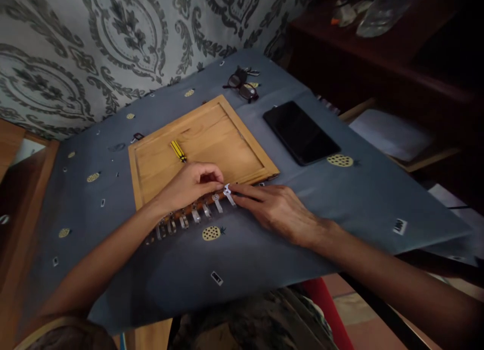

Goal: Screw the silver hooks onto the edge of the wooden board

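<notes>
Metal clip [227,190] at wooden board's [227,143] near edge.
Left hand [191,182] narrowed, right hand [284,211] against clip; can't tell if either grips. Likely light, stiff: pinch flat sides.

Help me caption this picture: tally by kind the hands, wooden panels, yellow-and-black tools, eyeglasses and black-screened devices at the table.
Left hand and right hand: 2
Wooden panel: 1
Yellow-and-black tool: 1
Eyeglasses: 1 pair
Black-screened device: 1
Total: 6

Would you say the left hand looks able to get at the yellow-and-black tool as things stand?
Probably yes: the tool lies just beyond the left hand on the wooden panel, seemingly unobstructed.
</notes>
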`<state>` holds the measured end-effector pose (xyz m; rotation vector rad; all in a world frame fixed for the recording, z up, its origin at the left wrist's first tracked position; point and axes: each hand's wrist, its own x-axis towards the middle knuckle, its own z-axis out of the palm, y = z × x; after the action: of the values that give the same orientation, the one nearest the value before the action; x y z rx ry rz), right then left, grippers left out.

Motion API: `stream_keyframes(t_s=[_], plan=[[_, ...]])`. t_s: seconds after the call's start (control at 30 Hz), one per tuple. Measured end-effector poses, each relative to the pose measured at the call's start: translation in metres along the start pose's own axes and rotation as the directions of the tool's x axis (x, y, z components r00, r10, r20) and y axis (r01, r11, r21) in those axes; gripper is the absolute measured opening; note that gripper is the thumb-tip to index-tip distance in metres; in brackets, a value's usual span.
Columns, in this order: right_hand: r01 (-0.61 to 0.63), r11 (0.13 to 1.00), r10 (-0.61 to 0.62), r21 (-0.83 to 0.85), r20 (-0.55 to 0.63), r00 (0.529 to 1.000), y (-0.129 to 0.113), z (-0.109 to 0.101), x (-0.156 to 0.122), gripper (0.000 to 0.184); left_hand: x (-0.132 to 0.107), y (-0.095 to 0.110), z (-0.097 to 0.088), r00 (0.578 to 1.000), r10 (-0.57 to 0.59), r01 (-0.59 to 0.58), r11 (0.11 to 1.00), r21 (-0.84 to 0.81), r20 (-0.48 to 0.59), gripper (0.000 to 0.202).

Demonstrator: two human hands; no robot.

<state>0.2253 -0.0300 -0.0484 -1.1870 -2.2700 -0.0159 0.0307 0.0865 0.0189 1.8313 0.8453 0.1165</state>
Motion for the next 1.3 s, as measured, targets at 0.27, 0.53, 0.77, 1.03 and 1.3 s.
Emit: stream_keyframes(t_s=[0.27,0.53,0.77,1.03,1.3], plan=[[0.001,1.0,-0.001,0.002,0.015,1.0,0.0001,-0.0034,0.0019,0.033,0.0075,0.0007,0.0038,0.999,-0.026,0.025,0.999,0.036,0.04,0.012],[-0.011,1.0,0.011,0.007,0.062,0.998,-0.0005,-0.0046,0.0009,0.037,0.0093,0.0019,0.004,0.999,-0.028,0.024,0.995,0.1,0.034,0.013],[-0.003,1.0,0.003,-0.004,0.06,0.998,0.0001,-0.003,0.0001,0.037,0.0101,0.0036,0.0028,0.998,-0.032,0.026,0.991,0.128,0.045,0.011],[-0.011,1.0,0.011,-0.005,0.072,0.997,-0.0006,-0.0031,0.0003,0.036,0.0088,0.003,0.0035,0.999,-0.02,0.013,0.985,0.17,0.035,0.011],[-0.025,1.0,0.024,0.01,0.091,0.996,-0.0015,-0.005,0.0005,0.036,0.0095,0.0066,0.0048,1.0,-0.019,0.017,0.977,0.211,0.007,0.01]])
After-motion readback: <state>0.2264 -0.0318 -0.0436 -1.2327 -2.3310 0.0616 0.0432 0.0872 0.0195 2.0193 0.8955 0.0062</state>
